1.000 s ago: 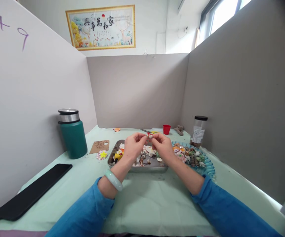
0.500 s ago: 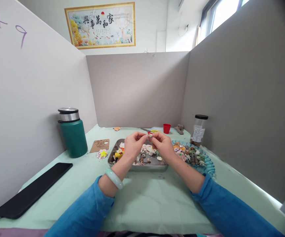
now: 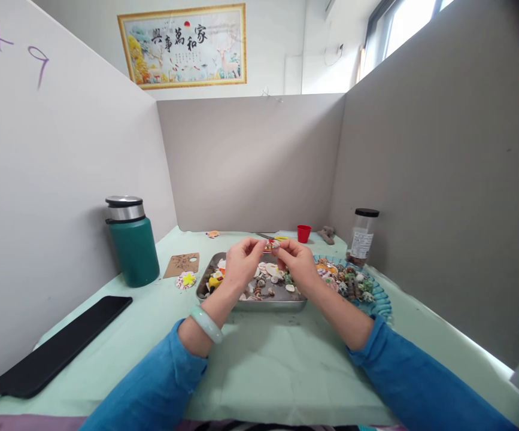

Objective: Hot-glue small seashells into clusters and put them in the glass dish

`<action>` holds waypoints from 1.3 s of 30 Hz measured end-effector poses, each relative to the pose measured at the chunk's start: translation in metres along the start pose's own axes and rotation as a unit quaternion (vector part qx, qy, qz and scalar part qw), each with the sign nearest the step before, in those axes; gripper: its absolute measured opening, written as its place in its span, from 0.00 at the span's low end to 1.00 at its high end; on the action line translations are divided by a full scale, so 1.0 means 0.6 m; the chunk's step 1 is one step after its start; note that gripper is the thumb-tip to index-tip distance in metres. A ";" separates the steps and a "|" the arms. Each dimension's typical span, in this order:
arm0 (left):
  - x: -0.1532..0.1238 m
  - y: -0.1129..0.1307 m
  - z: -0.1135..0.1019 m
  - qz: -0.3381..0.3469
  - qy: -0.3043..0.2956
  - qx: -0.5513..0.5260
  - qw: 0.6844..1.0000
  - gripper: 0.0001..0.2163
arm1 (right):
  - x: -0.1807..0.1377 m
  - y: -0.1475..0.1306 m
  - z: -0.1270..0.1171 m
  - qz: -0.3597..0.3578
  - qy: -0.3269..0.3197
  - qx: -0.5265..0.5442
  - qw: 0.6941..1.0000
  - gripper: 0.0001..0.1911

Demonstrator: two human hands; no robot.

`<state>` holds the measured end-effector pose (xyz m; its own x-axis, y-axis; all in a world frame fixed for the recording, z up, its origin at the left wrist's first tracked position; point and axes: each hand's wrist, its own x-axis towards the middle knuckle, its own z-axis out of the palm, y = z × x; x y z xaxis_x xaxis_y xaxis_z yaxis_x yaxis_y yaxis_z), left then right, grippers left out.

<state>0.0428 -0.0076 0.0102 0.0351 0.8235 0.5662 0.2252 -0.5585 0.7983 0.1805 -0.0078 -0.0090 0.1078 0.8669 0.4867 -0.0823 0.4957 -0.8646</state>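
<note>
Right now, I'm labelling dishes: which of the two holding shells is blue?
The round, ridged plate at the right; the other, the metal tray, is grey and rectangular.

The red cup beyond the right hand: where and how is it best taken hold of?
Probably by the upper sides of the red cup, pinched from above by the right hand once free: the cup stands upright and widens toward its top.

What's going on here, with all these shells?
Someone's left hand and right hand together pinch a tiny object, too small to identify, at a metal tray. Shells and other little pieces lie in the tray. A blue plate with more pieces sits to the tray's right.
</note>
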 end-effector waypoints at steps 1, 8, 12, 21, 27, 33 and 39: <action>0.000 0.000 0.000 0.004 0.001 0.000 1.000 0.13 | 0.000 -0.001 0.000 0.002 0.001 0.006 1.000 0.09; 0.001 -0.006 0.000 0.068 -0.031 0.038 0.996 0.10 | 0.001 -0.002 -0.003 0.016 -0.013 0.042 0.999 0.09; 0.001 -0.006 -0.001 0.099 -0.016 0.073 0.992 0.10 | 0.001 -0.003 -0.004 0.028 -0.013 0.055 0.998 0.09; -0.004 -0.009 -0.001 0.177 -0.002 0.142 0.974 0.09 | 0.001 0.003 -0.003 0.054 -0.042 0.103 0.992 0.09; -0.006 -0.010 0.000 0.202 0.012 0.178 0.963 0.10 | -0.003 -0.003 0.002 0.075 -0.038 0.118 0.989 0.09; -0.009 -0.007 -0.002 0.205 0.017 0.191 0.960 0.10 | -0.004 0.000 0.003 0.071 -0.030 0.115 0.990 0.09; -0.011 -0.009 -0.002 0.206 0.019 0.204 0.957 0.10 | -0.004 0.001 0.004 0.064 -0.026 0.107 0.992 0.09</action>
<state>0.0399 -0.0100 0.0026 0.1700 0.5330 0.8289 0.5618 -0.7435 0.3628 0.1777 -0.0095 -0.0102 0.0320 0.9219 0.3861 -0.3013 0.3772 -0.8758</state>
